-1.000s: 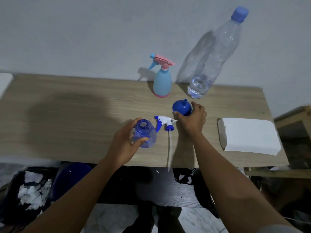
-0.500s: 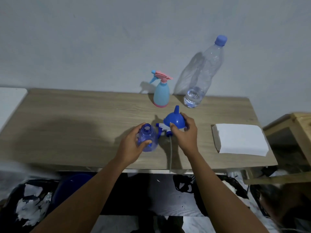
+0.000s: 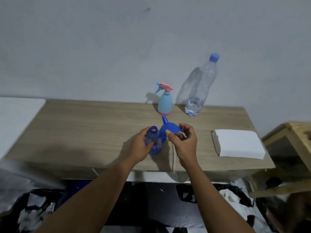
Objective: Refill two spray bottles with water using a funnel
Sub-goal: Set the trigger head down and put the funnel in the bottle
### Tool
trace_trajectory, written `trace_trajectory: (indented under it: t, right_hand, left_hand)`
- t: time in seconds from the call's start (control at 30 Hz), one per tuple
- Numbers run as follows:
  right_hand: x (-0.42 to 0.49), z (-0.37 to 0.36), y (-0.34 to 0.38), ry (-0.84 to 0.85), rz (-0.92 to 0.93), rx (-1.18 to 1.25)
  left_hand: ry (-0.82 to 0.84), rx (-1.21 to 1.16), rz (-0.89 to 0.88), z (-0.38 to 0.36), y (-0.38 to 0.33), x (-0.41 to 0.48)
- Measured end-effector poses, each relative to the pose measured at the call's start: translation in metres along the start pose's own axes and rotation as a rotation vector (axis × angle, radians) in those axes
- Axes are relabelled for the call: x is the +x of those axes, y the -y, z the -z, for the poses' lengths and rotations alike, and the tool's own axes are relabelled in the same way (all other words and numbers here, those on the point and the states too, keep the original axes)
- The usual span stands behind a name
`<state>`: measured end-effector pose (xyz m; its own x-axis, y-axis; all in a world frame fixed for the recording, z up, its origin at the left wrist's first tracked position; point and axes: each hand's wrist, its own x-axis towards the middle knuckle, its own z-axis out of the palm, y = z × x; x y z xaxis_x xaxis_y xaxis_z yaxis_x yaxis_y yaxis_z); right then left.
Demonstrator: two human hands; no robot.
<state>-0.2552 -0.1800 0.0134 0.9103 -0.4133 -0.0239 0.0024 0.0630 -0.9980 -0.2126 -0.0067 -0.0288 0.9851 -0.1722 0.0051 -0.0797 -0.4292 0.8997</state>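
- The left hand (image 3: 141, 146) grips the body of the blue translucent spray bottle (image 3: 152, 137), fingers curled round its lower half.
- This bottle stands on the tabletop (image 3: 84, 128) near the front edge. Its neck is uncapped and the opening faces up.
- The right hand (image 3: 185, 143) pinches the blue funnel (image 3: 168, 128) by its wide rim, between thumb and forefinger.
- The funnel is held off the tabletop, just beside the open neck on its right. Its spout points up and away from the person.
- A thin white dip tube (image 3: 173, 159) lies on the tabletop below the right hand and reaches the front edge. The spray head it belongs to is hidden behind the hand.
- The light blue spray bottle (image 3: 165, 104) with a pink trigger stands upright at the back, capped, well apart from both hands.
- The clear water bottle (image 3: 200, 88) stands just right of it, blue cap on. Water fills only its base.
- A white napkin stack (image 3: 239, 143) lies on the right part of the tabletop.
- A wooden stand (image 3: 289, 132) adjoins the tabletop's right end.
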Motion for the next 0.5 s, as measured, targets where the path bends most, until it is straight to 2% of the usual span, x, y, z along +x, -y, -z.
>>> trace_trajectory:
  t: [0.1,0.33,0.5]
  right_hand:
    - [0.009,0.003,0.015,0.012,0.013,-0.042]
    - [0.024,-0.011,0.047,0.213,0.18,-0.442]
    - [0.028,-0.031,0.062,0.342,0.237,-0.615]
  left_hand:
    - [-0.007,0.023,-0.027,0.001,0.0,0.0]
    - [0.005,0.003,0.023,0.001,0.001,0.003]
    - [0.006,-0.003,0.011,0.001,0.001,0.004]
